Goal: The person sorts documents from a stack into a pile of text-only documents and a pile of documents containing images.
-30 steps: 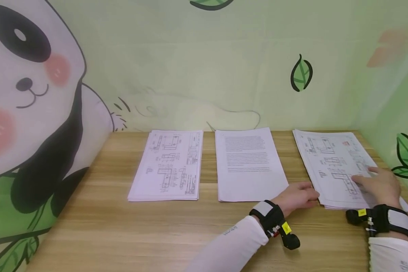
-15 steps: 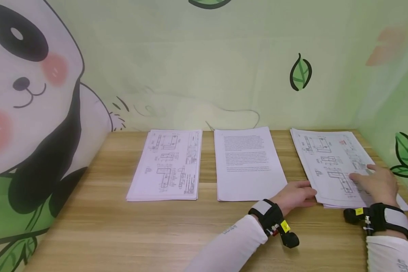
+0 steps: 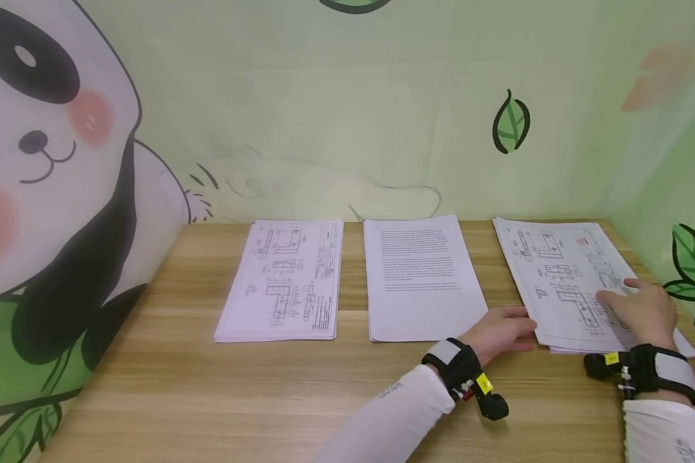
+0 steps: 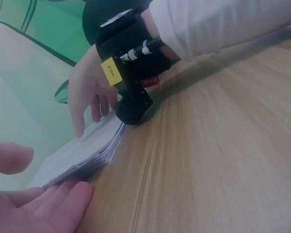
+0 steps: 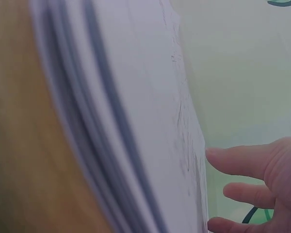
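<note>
Three paper stacks on a wooden table [image 3: 237, 399], as I view them remotely: the left stack [image 3: 286, 283], topped by a drawing, and the middle stack [image 3: 419, 315], topped by text, lie apart with near-even edges; these two I judge finished; the right stack [image 3: 556, 276], also topped by a drawing, lies at the table's right, its sheets uneven along the near edge, so I judge its squaring left to complete; the left hand [image 3: 500, 331] lies with fingers extended at its left edge, thumb clear, gripping nothing; the right hand [image 3: 645, 312] spreads loosely over its near right part, with no pinch visible; whether it presses the paper I cannot tell.
</note>
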Available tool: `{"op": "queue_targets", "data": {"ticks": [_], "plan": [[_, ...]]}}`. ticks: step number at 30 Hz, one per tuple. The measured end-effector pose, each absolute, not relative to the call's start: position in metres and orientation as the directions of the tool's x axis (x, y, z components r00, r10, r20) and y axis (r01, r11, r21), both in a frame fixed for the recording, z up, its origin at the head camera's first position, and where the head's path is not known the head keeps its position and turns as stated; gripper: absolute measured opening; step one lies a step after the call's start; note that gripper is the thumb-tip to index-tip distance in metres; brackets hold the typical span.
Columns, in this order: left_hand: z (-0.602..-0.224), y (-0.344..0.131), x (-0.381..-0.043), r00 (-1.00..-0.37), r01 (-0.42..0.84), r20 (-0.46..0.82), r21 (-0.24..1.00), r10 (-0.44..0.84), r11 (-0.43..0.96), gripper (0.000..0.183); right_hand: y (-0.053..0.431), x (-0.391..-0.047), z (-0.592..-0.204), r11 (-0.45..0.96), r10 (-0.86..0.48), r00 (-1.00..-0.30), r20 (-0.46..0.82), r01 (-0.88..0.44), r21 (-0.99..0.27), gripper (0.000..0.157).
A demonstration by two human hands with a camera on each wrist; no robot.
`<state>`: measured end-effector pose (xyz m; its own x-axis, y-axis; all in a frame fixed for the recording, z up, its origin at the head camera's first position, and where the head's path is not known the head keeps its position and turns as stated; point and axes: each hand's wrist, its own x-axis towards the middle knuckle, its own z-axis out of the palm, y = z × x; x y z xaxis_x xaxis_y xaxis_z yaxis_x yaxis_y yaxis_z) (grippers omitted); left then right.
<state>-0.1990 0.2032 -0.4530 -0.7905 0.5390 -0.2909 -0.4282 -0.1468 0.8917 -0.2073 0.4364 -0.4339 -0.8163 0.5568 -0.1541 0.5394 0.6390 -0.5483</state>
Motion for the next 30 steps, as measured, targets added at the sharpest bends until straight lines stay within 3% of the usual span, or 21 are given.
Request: {"op": "queue_targets", "data": {"ticks": [12,22,30], "plan": [[-0.452,0.204,-0.203,-0.793,-0.448,-0.334,0.886,0.51,-0.117,0.024,0.431,-0.202,-0.429,0.639,0.534,-0.835,-0.133,0.502,-0.583,0.068],[-0.445,0.198,-0.206,-0.862,-0.367,-0.329,0.93,0.386,-0.026,0.023,0.424,-0.204,-0.425,0.613,0.566,-0.815,-0.123,0.516,-0.598,0.062],[-0.445,0.196,-0.209,-0.897,-0.329,-0.281,0.94,0.342,-0.088,0.025,0.412,-0.207,-0.424,0.598,0.568,-0.815,-0.111,0.502,-0.624,0.059]]}}
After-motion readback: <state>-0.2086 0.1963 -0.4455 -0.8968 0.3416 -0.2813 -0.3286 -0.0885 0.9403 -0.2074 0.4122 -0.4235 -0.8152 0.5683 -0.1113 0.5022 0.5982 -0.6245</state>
